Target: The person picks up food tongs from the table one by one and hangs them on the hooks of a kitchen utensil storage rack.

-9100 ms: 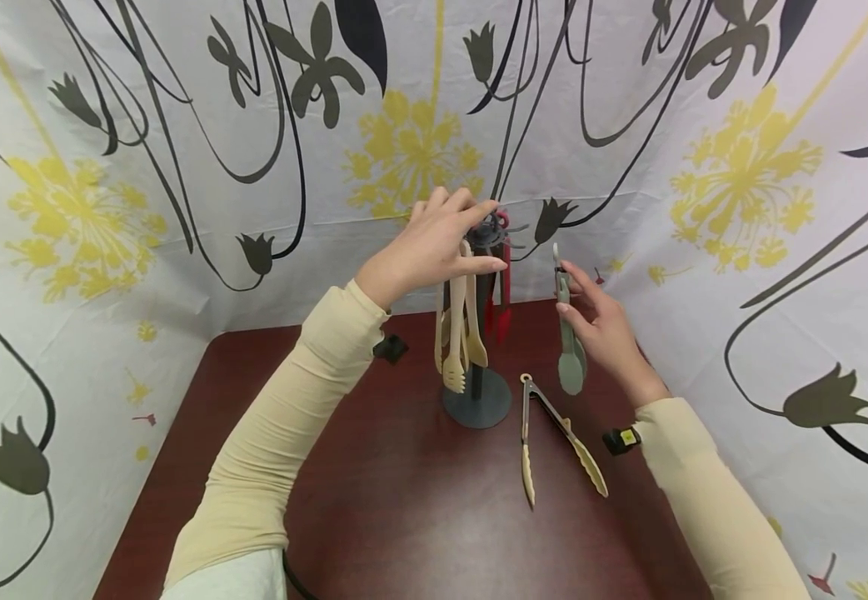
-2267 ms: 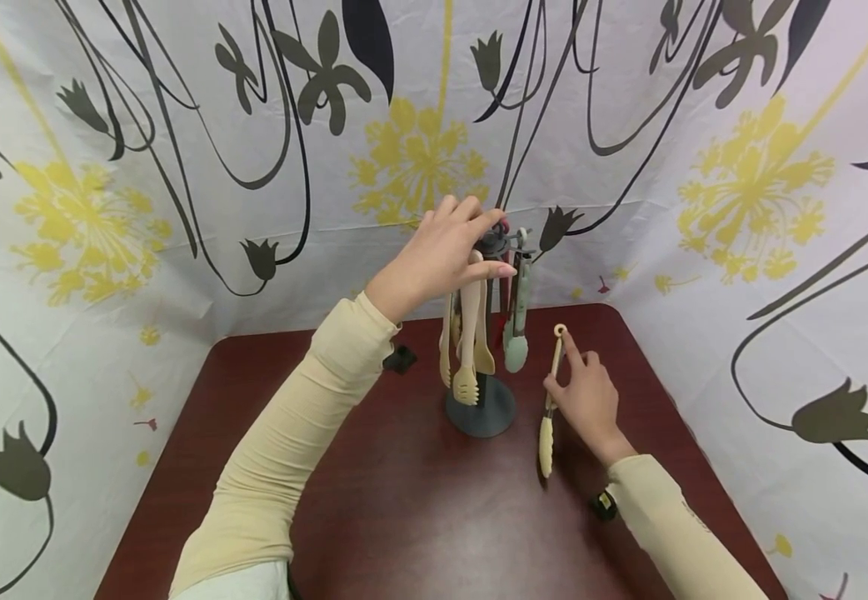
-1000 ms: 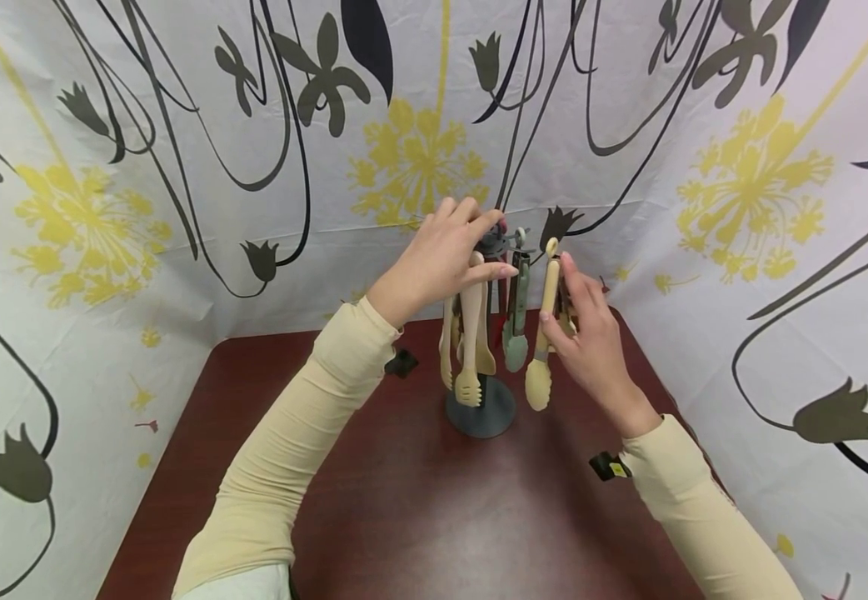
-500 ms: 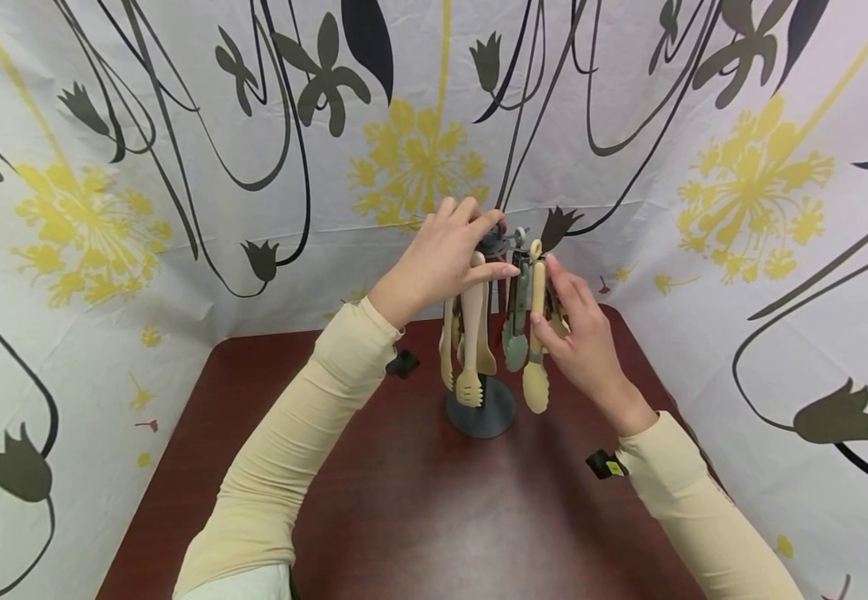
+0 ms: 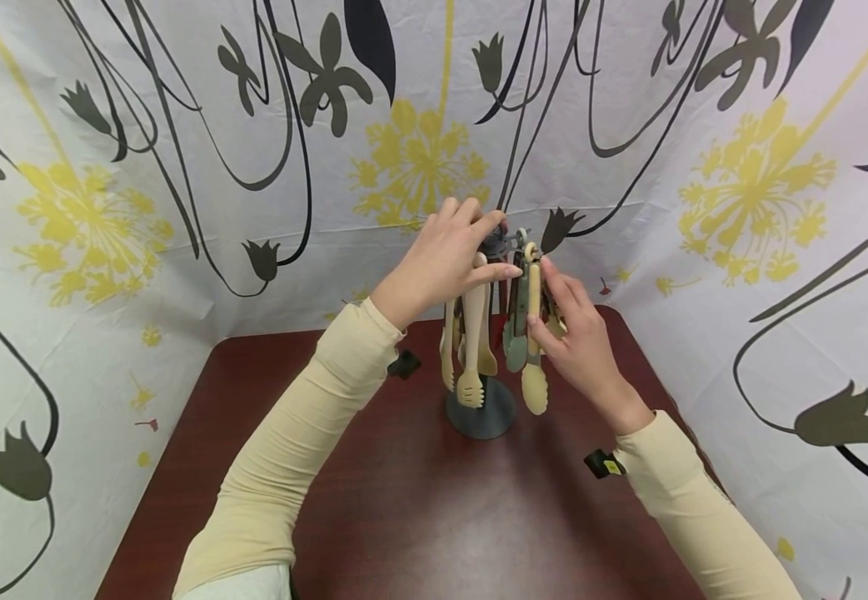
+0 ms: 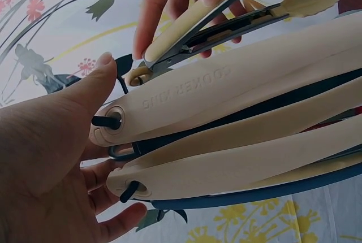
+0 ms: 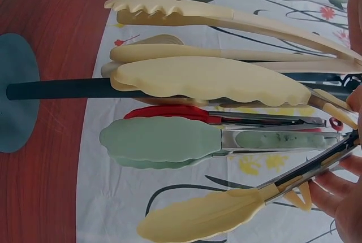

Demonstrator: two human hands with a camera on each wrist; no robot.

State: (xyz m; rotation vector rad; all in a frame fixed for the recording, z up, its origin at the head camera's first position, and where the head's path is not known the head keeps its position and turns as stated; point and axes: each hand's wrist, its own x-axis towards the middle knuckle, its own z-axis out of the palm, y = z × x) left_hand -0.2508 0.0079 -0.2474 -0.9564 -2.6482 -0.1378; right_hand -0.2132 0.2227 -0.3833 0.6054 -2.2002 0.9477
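My left hand point(image 5: 437, 258) grips the top of a dark utensil stand point(image 5: 490, 421), thumb on the near side and fingers around behind. With thumb and fingers, my right hand point(image 5: 576, 337) pinches pale-yellow tongs point(image 5: 535, 387) by the upper handle. Their end ring point(image 6: 138, 76) is at a hook of the stand; whether the hook supports their weight I cannot tell. In the right wrist view, the yellow tongs' two arms spread apart, with mint-green tongs point(image 7: 164, 139) hanging between and behind them. Next to my left thumb hangs a beige slotted utensil point(image 5: 470, 387).
Several beige utensils, including a serrated-edged one point(image 7: 169, 10), hang on the left side of the stand. A red-headed utensil point(image 7: 169, 112) hangs behind the green tongs. The stand's round base rests on the dark red table point(image 5: 404, 500), with patterned cloth walls point(image 5: 217, 250) around it.
The green tongs went onto the stand earlier. My right hand lifted the yellow tongs from the table and moved them left to a hook. My left hand stays on the stand's top.
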